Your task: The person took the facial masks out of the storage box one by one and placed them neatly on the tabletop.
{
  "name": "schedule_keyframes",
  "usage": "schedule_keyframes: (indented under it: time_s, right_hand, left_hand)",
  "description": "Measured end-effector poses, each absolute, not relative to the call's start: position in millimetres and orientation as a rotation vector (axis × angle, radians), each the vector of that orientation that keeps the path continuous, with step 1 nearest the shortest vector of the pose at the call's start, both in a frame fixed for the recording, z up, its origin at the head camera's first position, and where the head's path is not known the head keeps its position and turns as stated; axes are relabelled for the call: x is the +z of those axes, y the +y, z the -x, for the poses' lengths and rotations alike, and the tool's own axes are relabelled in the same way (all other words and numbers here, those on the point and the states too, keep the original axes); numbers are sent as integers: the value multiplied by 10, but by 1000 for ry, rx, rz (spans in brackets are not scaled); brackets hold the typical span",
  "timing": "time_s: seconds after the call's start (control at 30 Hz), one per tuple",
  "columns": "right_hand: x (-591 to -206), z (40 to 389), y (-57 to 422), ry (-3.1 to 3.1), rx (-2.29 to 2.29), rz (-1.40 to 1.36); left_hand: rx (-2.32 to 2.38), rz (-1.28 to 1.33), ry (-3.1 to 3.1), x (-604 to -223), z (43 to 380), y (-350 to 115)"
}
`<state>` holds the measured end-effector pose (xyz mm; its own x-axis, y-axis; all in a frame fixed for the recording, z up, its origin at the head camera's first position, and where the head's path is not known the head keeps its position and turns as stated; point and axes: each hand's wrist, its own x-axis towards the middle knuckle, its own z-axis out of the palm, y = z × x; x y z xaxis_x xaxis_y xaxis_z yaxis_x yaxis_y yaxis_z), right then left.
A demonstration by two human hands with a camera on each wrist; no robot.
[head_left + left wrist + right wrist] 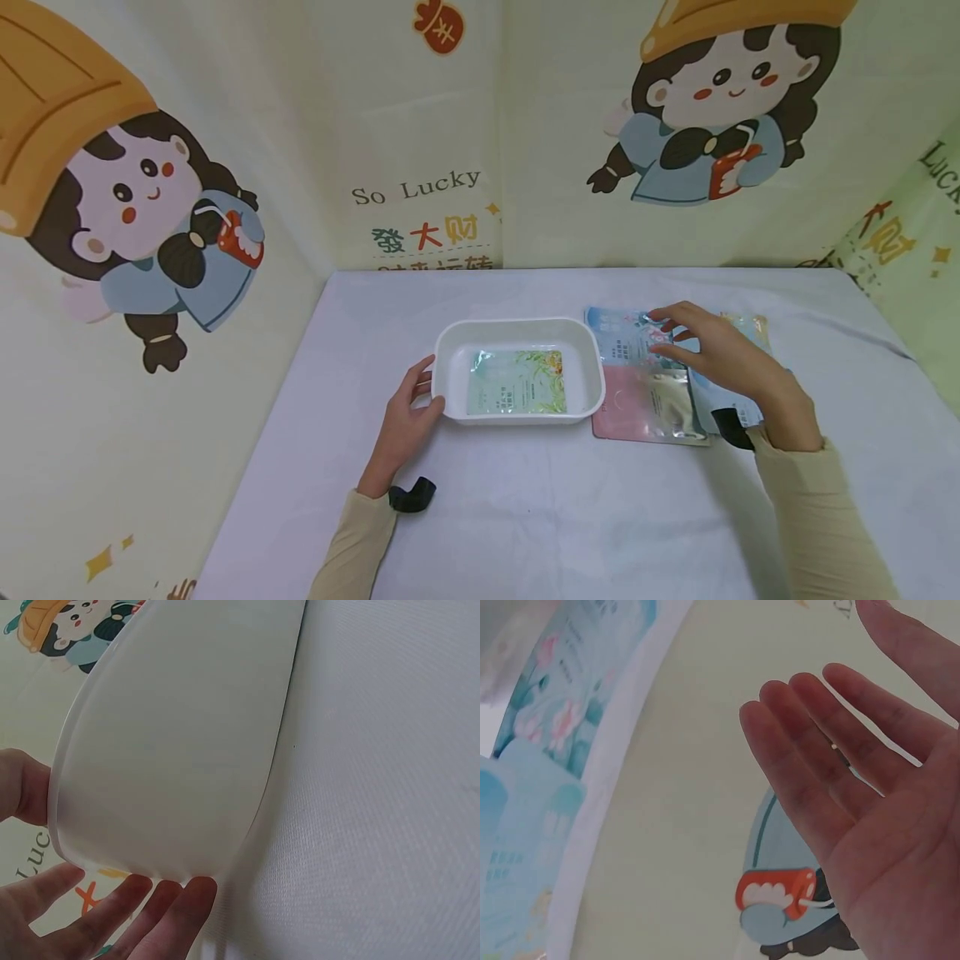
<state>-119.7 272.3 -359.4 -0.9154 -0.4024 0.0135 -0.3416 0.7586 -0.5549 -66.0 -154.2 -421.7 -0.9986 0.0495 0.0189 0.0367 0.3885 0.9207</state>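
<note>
My left hand [405,418] grips the left end of a white plastic tray [517,419], its thumb at the rim and its fingers against the outer wall [165,750]. A green flat packet [517,382] printed with leaves, like a sheet mask sachet, lies in the tray. My right hand [720,346] is held over several similar packets right of the tray, fingers extended and nothing in them. Below it are a blue flowered packet [618,333], a pink one with a silver part [626,404] and a pale blue one [525,847], partly hidden by the hand.
A white cloth [540,508] covers the table. Behind and to the left, a cream curtain [420,108] with cartoon figures hangs at the table's edge. Black straps [412,496] sit on both wrists.
</note>
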Motion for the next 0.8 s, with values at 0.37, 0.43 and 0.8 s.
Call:
schedule_keyframes:
  time_s: [0.37,0.43,0.8]
  right_hand:
    - [-3594,1229,2417,2839,-867,755]
    - [-3616,1246,2352,2828,-871,772]
    - [-3690,1298,2027,2770,-876,798]
  left_hand:
    - [1724,-68,2627,-4182,644,-1512]
    - [1724,-63,2627,-4182,640,-1511]
    - [1718,-43,2608,-4247,639,-1512]
